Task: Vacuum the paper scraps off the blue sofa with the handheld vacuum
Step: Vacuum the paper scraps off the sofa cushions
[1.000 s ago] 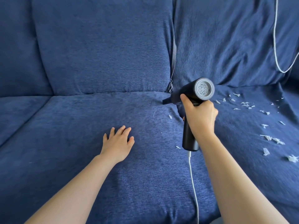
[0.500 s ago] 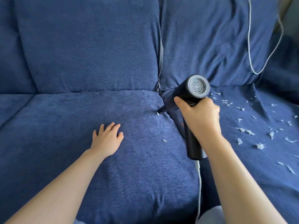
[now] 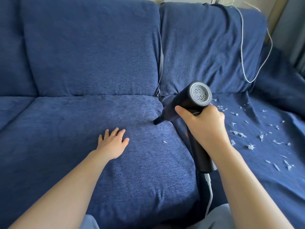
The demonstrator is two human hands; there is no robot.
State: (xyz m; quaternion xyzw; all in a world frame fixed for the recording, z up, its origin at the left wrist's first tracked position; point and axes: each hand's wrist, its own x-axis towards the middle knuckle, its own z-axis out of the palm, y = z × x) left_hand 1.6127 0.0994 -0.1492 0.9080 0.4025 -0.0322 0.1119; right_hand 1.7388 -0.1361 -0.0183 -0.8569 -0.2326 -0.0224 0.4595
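Handheld vacuum [image 3: 186, 103] gripped by its dark handle in the right hand [image 3: 204, 124], fingers curled round it, nozzle tip down at the seam between two seat cushions of the blue sofa [image 3: 82, 55]. Left hand [image 3: 113, 142] flat on the middle cushion, fingers spread, holding nothing. One lone paper scrap [image 3: 164, 142] just right of that hand; the bulk of the paper scraps [image 3: 257, 136] scattered over the right-hand cushion — well apart from the nozzle. White cord [image 3: 210, 192] trailing from the handle's base. Likely a rigid, fairly light tool, best held on the handle as now; scraps featherweight and easily blown about, cushion fabric soft and yielding — probably calling for a light touch.
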